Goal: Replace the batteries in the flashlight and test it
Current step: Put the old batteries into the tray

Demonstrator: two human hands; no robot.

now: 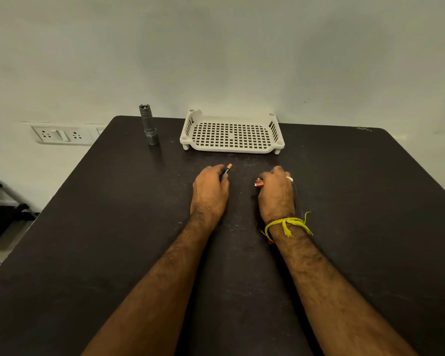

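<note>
A grey metal flashlight [148, 124] stands upright near the far left corner of the dark table [113, 227]. My left hand [210, 190] rests on the table's middle and grips a black battery with a copper end [227, 168] that sticks out past the fingers. My right hand [276, 192], with a ring and a yellow thread at the wrist, grips an orange battery [259, 185]; only its tip shows at the thumb side. Both hands lie well in front of the flashlight.
A white perforated plastic tray [231, 136] sits at the table's far edge, right of the flashlight, with nothing in it. A wall with a socket panel [62, 134] stands behind. Dark furniture [0, 209] is on the floor at the left.
</note>
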